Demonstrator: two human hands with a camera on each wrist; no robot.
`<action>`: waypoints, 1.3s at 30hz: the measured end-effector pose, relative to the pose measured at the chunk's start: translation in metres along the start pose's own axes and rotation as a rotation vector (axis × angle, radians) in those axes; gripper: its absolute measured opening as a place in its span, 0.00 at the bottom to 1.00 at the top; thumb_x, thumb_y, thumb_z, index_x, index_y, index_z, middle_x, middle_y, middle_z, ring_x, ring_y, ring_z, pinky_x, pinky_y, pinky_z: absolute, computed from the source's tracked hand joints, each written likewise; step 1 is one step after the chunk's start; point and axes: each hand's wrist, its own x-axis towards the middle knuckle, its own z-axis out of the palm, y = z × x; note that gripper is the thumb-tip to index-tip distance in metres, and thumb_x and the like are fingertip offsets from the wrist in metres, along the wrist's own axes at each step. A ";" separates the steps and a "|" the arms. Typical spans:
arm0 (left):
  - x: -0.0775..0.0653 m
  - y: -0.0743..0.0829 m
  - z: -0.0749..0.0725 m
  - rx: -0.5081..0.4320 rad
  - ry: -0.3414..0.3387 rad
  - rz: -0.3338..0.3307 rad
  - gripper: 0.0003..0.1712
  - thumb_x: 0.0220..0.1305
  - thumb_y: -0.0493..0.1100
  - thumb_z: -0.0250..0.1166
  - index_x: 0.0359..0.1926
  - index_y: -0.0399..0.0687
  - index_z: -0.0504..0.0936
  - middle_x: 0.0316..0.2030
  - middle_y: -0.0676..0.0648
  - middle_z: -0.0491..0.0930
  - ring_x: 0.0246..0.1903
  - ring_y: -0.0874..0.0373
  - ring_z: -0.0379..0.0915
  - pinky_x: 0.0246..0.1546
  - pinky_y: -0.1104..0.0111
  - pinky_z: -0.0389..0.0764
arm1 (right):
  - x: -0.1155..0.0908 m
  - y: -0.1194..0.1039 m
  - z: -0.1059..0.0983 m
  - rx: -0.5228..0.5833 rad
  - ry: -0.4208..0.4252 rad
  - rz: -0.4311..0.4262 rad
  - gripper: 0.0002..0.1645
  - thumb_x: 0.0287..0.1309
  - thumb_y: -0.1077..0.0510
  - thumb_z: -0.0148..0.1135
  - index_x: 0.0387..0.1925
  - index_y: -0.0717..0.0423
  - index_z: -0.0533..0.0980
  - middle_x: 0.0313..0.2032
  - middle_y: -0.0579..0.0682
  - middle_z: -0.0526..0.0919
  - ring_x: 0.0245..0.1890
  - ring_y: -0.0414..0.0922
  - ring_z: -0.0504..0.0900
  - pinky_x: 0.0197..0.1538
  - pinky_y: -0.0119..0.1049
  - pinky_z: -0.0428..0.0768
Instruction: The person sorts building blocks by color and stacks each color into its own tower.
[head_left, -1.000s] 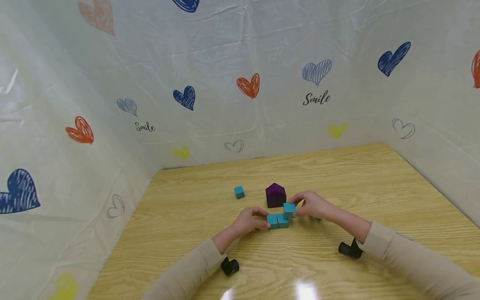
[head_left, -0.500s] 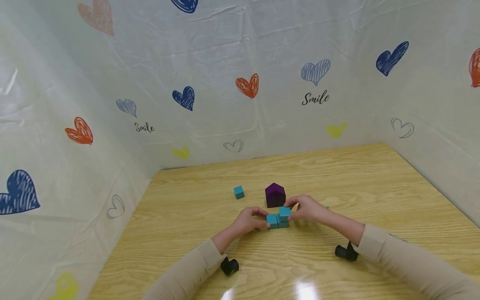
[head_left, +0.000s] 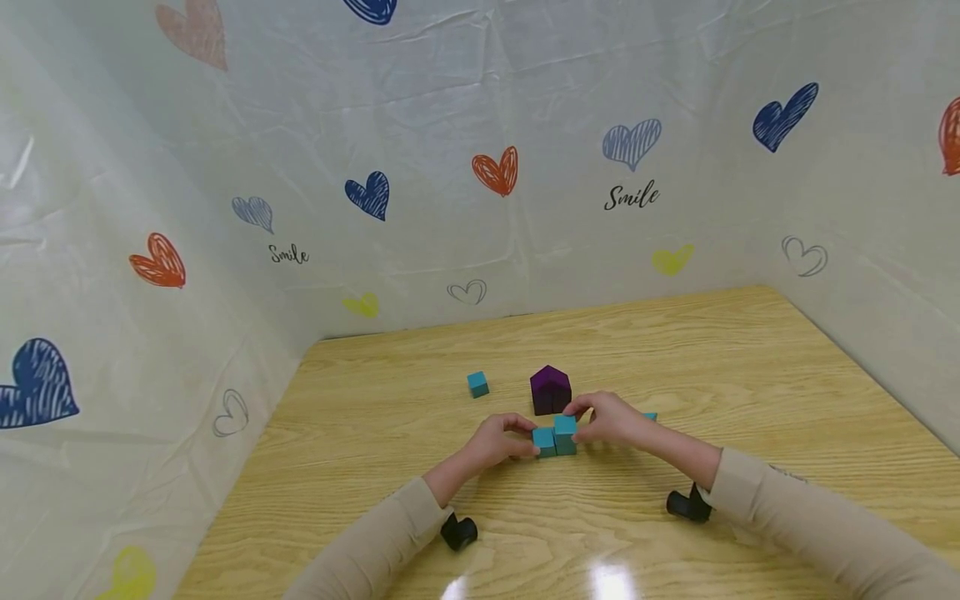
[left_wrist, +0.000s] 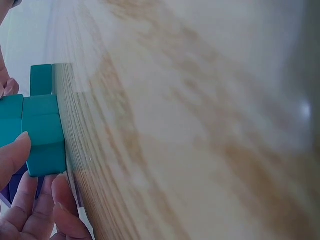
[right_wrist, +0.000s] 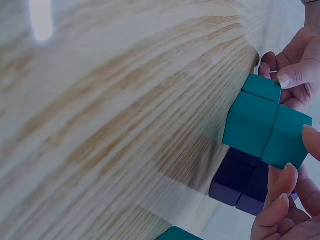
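Observation:
In the head view two teal cubes stand side by side on the wooden table. My left hand (head_left: 492, 442) holds the left cube (head_left: 543, 442) between thumb and fingers. My right hand (head_left: 611, 419) pinches an upper teal cube (head_left: 565, 427), which sits squarely on the right-hand lower cube (head_left: 566, 449). In the right wrist view the upper cube (right_wrist: 287, 135) lines up with the lower cube (right_wrist: 250, 122), and their faces meet. The left wrist view shows my left thumb on the left cube (left_wrist: 45, 145), fingers along its other side.
A dark purple block (head_left: 551, 392) with a peaked top stands just behind the cubes. A loose teal cube (head_left: 477, 384) lies further back left. Another teal piece (head_left: 651, 416) shows partly behind my right wrist. A heart-printed sheet (head_left: 420, 250) hangs behind the wooden table (head_left: 405, 367).
My right hand has brought the upper cube left and down onto the right-hand lower cube. More of the teal piece behind the right wrist shows. My left hand has stayed in place.

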 end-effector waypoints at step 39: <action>-0.002 0.004 0.000 -0.004 -0.001 0.002 0.18 0.51 0.37 0.69 0.45 0.39 0.79 0.40 0.45 0.78 0.31 0.61 0.69 0.31 0.69 0.75 | 0.002 0.001 0.002 -0.064 -0.027 0.016 0.24 0.43 0.64 0.69 0.45 0.67 0.74 0.36 0.53 0.78 0.38 0.51 0.75 0.39 0.39 0.75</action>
